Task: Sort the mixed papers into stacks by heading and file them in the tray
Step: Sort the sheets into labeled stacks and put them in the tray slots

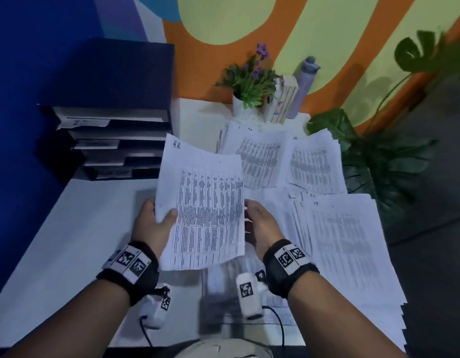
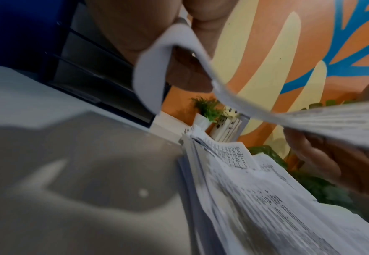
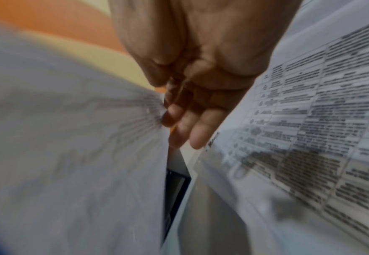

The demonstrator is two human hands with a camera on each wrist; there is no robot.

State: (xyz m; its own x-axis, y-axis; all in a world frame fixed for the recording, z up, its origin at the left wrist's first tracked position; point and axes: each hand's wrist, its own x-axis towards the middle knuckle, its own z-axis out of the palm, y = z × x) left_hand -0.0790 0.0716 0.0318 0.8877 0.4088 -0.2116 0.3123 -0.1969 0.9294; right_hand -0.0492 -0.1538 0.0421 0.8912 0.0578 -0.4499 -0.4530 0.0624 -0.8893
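Sorting looks well along but filing not begun: stacks cover the surface's right side, while the left hand pinches an "H.R" sheet, the right hand steadying its edge with relaxed fingers.

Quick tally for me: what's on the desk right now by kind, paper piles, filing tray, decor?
Held white printed sheets marked "H.R", in left hand and right hand: 1
White paper piles lying on the desk: 3
Dark tiered filing tray: 1
Purple-flowered potted plant: 1
Grey-lilac bottle: 1
Total: 7
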